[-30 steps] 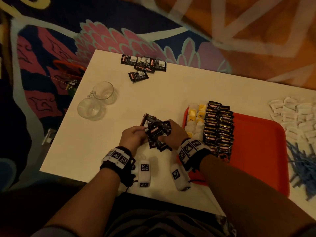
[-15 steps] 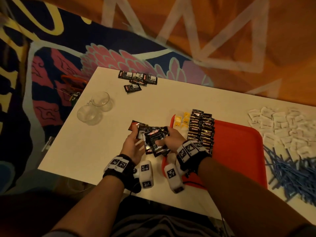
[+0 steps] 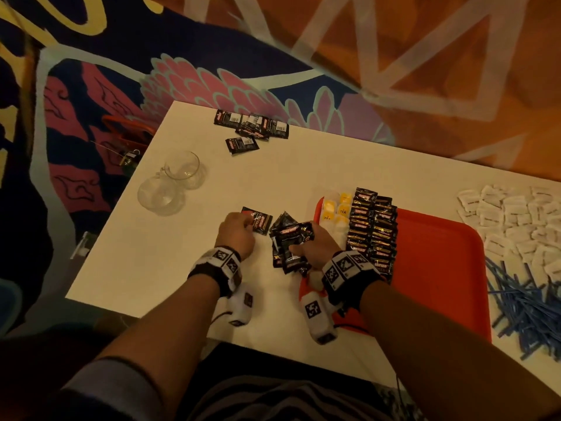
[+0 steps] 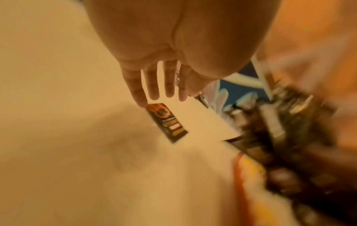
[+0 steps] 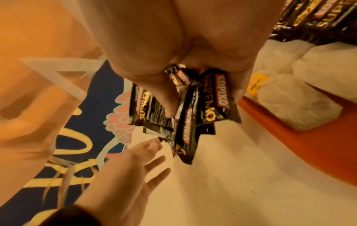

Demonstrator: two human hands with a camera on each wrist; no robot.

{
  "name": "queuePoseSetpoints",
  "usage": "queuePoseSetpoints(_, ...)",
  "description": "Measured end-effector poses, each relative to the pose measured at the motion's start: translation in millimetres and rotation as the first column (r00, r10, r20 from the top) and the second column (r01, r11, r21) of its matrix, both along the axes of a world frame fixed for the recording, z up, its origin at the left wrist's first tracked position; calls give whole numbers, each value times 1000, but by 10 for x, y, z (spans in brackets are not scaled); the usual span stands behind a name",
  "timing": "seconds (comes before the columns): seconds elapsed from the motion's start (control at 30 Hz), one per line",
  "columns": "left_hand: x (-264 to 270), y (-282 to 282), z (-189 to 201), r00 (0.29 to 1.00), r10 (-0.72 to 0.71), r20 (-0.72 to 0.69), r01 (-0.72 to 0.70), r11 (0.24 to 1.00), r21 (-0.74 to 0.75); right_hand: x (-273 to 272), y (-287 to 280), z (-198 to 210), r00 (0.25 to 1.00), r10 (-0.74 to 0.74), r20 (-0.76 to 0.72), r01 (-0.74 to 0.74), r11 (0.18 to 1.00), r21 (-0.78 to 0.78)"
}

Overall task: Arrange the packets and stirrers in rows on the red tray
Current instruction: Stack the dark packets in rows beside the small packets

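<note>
My right hand (image 3: 314,246) grips a bunch of black coffee packets (image 3: 288,243) just left of the red tray (image 3: 440,268); the thumb presses across the bunch (image 5: 185,110). My left hand (image 3: 238,233) is open with its fingers (image 4: 160,85) straight and spread. One fingertip touches a single black packet (image 4: 167,122) lying flat on the white table (image 3: 182,253). On the tray's left part stand two neat rows of black packets (image 3: 373,229) and a row of yellow and white tea packets (image 3: 334,211).
Two glass cups (image 3: 170,183) stand at the table's left. Several loose black packets (image 3: 252,126) lie at the far edge. A pile of white packets (image 3: 516,220) and a heap of blue stirrers (image 3: 531,299) lie right of the tray.
My left hand has let go of the bunch and moved left to the single packet on the table. The right hand keeps the bunch. The head view has tilted up.
</note>
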State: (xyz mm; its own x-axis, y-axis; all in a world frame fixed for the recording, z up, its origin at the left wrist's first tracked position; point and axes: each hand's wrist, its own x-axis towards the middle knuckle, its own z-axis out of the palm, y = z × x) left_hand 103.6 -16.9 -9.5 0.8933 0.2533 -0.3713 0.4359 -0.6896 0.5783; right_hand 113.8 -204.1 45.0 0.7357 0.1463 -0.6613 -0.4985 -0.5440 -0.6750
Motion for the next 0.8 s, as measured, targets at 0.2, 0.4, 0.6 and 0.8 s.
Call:
queuePoseSetpoints(0.2,420,162,-297,829,-512,-227,560,749,355,16,-119,57,986,-143,-90,154,981,121)
queuePoseSetpoints(0.4,469,124,-291,830,-449,-331,549,761,345,38,-171,-64,962,-246,-118,259,958,119)
queuePoseSetpoints(0.6,240,-102,81,977,82,-194,-176,827,-534,117,-215,-87,930,-363,-55,367,927,75)
queuePoseSetpoints(0.8,101,-673,438,963,199,-183,-269,777,-569,158,-181,193,937,-350,-13,342,906,248)
